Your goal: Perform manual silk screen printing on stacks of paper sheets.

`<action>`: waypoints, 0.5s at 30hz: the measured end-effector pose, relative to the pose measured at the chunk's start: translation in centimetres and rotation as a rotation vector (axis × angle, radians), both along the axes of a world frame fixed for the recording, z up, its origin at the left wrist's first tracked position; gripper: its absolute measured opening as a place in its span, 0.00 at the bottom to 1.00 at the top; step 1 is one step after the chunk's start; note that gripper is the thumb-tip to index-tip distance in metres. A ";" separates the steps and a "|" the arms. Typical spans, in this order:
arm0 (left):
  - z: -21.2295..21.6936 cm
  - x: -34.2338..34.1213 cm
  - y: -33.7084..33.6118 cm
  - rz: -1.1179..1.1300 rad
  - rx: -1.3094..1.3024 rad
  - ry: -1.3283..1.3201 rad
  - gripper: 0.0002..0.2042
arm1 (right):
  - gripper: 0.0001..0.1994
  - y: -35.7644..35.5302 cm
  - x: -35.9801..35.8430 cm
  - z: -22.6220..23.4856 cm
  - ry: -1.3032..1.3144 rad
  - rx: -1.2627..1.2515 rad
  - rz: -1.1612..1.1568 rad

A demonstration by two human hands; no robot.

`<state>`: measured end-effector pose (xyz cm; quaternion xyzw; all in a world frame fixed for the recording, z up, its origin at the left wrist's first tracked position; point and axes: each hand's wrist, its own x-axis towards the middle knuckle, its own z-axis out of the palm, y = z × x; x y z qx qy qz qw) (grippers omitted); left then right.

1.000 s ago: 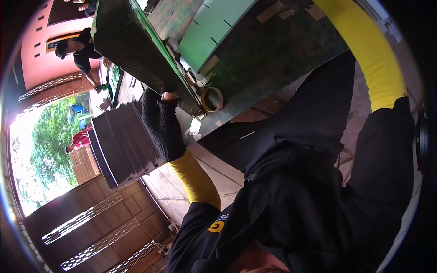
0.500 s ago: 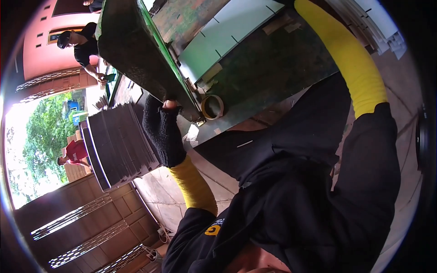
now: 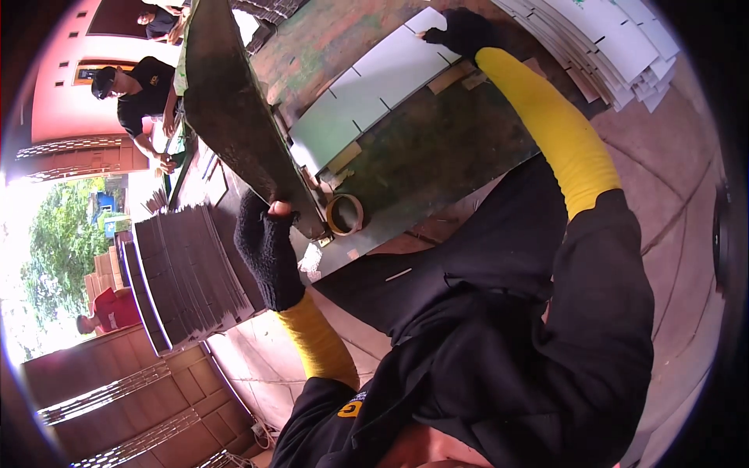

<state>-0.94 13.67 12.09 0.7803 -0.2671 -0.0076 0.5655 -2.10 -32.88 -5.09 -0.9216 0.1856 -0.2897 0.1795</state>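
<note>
My left hand (image 3: 269, 249), in a black fingerless glove, is closed round the near end of a dark frame (image 3: 234, 101) that stands tilted up over the table. Its bare thumb shows on the frame's edge. Beneath and to the right lies a long white sheet (image 3: 367, 90) with short dark slits along its edges. At the sheet's far right end is my right hand (image 3: 464, 33), also black-gloved, closed on that end with one bare fingertip on top; its other fingers are partly hidden. A roll of tape (image 3: 344, 214) stands beside the frame's near corner.
Stacked white slitted sheets (image 3: 597, 47) lie at the far right. A thick pile of dark sheets (image 3: 191, 273) is left of my left hand. The stained dark table (image 3: 437, 148) spans the middle. A person in black (image 3: 144, 93) works at the far left; others are farther off.
My right hand has come into view at the white sheet's far end. My left hand stays on the frame. The whole view has shifted, with the near table things lower and further left.
</note>
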 end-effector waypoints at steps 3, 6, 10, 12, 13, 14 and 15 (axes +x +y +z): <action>0.2 -0.3 -0.5 0.006 -0.022 0.010 0.14 | 0.33 0.1 0.1 -1.0 0.157 -0.074 -0.205; 0.3 -0.3 -0.7 -0.013 -0.018 0.006 0.14 | 0.37 -0.3 -0.1 -2.6 0.051 -0.093 -0.222; 0.4 -0.6 -0.9 0.001 -0.040 0.019 0.15 | 0.38 -0.2 0.1 -2.5 -0.024 -0.155 -0.238; 0.3 -0.5 -0.8 0.010 -0.054 0.026 0.16 | 0.37 0.0 0.0 -2.3 0.026 -0.136 -0.254; 0.1 -0.3 -0.5 0.011 -0.042 0.018 0.16 | 0.36 0.2 0.0 -2.0 0.049 -0.127 -0.263; 0.0 -0.1 -0.3 0.013 -0.028 0.010 0.17 | 0.36 0.4 -0.1 -1.8 0.047 -0.129 -0.264; -0.1 0.0 -0.2 0.015 -0.014 0.002 0.18 | 0.36 0.6 -0.1 -1.6 0.058 -0.117 -0.260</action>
